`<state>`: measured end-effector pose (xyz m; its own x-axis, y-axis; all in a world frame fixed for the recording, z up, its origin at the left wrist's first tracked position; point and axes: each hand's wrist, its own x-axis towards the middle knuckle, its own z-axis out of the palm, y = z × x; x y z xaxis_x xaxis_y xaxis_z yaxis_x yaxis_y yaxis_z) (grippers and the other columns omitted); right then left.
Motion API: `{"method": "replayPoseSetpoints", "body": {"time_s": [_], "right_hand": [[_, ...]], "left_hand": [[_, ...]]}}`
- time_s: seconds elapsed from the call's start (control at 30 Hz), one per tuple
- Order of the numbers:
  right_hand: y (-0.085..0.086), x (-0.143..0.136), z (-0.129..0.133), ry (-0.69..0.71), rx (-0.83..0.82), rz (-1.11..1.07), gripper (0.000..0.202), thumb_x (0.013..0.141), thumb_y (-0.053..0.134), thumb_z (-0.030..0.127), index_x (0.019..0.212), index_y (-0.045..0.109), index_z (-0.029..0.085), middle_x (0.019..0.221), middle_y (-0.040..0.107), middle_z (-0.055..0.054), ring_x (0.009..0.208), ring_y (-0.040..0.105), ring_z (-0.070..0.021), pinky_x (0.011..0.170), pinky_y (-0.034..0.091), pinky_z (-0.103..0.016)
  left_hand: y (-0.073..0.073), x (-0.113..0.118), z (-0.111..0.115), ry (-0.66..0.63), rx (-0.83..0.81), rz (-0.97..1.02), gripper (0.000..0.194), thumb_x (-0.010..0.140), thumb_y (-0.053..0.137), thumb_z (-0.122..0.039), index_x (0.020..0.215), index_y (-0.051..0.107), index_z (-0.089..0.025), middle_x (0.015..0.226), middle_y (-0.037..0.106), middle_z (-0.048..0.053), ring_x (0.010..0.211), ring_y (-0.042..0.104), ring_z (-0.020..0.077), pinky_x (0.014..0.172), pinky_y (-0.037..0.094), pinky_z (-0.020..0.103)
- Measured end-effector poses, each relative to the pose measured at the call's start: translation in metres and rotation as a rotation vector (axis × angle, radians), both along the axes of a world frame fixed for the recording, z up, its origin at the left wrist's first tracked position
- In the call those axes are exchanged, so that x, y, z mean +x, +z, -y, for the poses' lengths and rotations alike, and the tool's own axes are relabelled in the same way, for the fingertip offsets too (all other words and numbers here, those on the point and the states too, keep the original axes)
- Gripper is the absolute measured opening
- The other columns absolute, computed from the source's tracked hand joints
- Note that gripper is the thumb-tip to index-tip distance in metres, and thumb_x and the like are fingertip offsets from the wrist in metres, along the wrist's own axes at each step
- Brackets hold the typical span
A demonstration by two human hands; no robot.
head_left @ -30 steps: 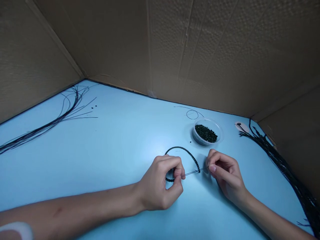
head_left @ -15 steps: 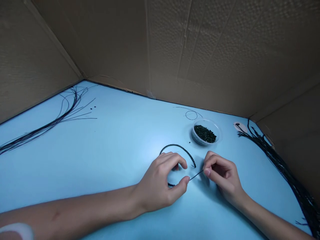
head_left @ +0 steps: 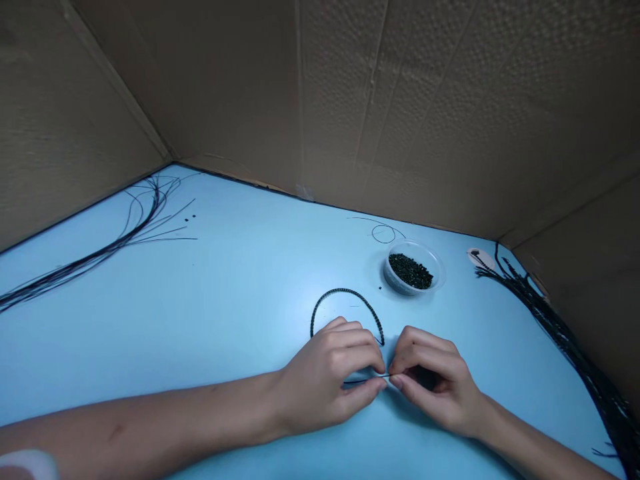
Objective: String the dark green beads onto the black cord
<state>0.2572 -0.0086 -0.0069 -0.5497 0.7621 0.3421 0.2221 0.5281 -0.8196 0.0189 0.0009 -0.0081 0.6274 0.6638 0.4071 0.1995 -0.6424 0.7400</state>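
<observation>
A loop of small dark beads strung on cord point(head_left: 345, 290) curves over the blue table, its near part hidden behind my left hand point(head_left: 335, 373). Thumb and fingertips of that hand pinch the dark cord point(head_left: 356, 381). Right beside them, my right hand point(head_left: 435, 377) pinches the same cord between thumb and forefinger, the two sets of fingertips almost touching. A clear round tub point(head_left: 437, 270) of dark green beads point(head_left: 410, 270) stands beyond my right hand, with one loose bead point(head_left: 380, 288) near it.
Thin dark cords point(head_left: 110, 248) lie in a bundle at the left. Along the right edge runs a thick bundle of beaded strands point(head_left: 550, 320) by a white round tag point(head_left: 483, 259). A curled wire point(head_left: 383, 233) lies behind the tub. Cardboard walls point(head_left: 320, 100) enclose the table.
My right hand has moved left and nearer to me, bringing its fingertips up to my left ones. My left finger and thumb have closed together, and the bead loop has shifted slightly left.
</observation>
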Motion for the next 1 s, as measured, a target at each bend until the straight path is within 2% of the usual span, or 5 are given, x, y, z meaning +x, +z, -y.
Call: {"method": "replayPoseSetpoints", "body": {"time_s": [0.47,1.0], "right_hand": [[0.0015,-0.0014,-0.0009,0.033,-0.017,0.035,0.009,0.097,0.067,0.013,0.093,0.072,0.02,0.08,0.063,-0.005,0.07,0.058,-0.017,0.062,0.046,-0.03],[0.0002,-0.0024,-0.001,0.036,-0.016,0.027,0.008,0.096,0.067,0.013,0.092,0.071,0.019,0.08,0.063,-0.004,0.069,0.057,-0.0156,0.062,0.044,-0.028]], "left_hand": [[-0.0007,0.0006,-0.0002,-0.04,-0.015,0.012,0.008,0.095,0.061,-0.013,0.09,0.065,-0.018,0.087,0.074,0.002,0.081,0.066,0.0179,0.078,0.041,0.034],[-0.0041,0.0,-0.0007,-0.04,-0.012,0.014,0.008,0.095,0.062,-0.012,0.09,0.064,-0.018,0.087,0.074,0.001,0.082,0.068,0.0169,0.078,0.041,0.033]]}}
